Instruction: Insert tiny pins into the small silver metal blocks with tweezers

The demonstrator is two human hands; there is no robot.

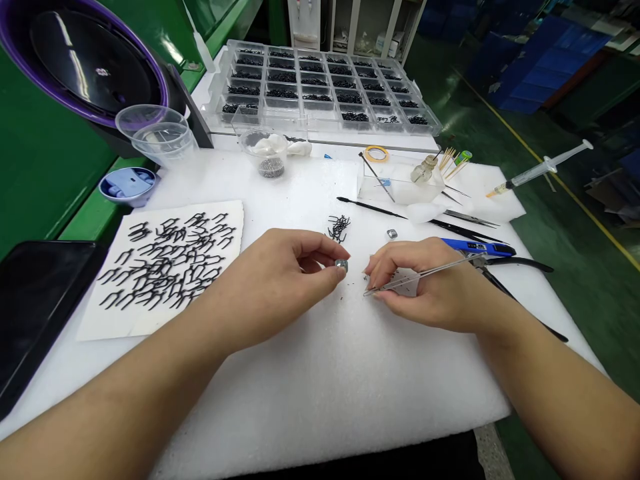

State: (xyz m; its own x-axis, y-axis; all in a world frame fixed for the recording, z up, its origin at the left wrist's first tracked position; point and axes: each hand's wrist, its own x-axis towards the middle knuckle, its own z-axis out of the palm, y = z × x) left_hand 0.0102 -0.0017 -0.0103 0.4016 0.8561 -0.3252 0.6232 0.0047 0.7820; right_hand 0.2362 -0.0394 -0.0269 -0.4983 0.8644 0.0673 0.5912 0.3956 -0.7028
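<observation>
Between the thumb and fingertips of my left hand (295, 283) is a small silvery metal piece (341, 265), held just above the white foam surface (320, 387). My right hand (430, 283) is closed round a pair of metal tweezers (425, 272), whose tips point left, toward that piece but apart from it. Whether the tips grip anything is too small to tell. Tiny dark bits lie on the foam below the hands. A second silvery piece (392, 234) rests beyond my right hand, and a small heap of black bent wire pieces (339, 228) lies beyond my left.
At left, a white foam sheet (235, 220) carries many black forked pieces. A clear compartment box (320, 110) stands at the back beside a purple-rimmed fan (100, 67). Pliers (520, 262), a blue tool (480, 247) and a syringe (543, 167) lie at right.
</observation>
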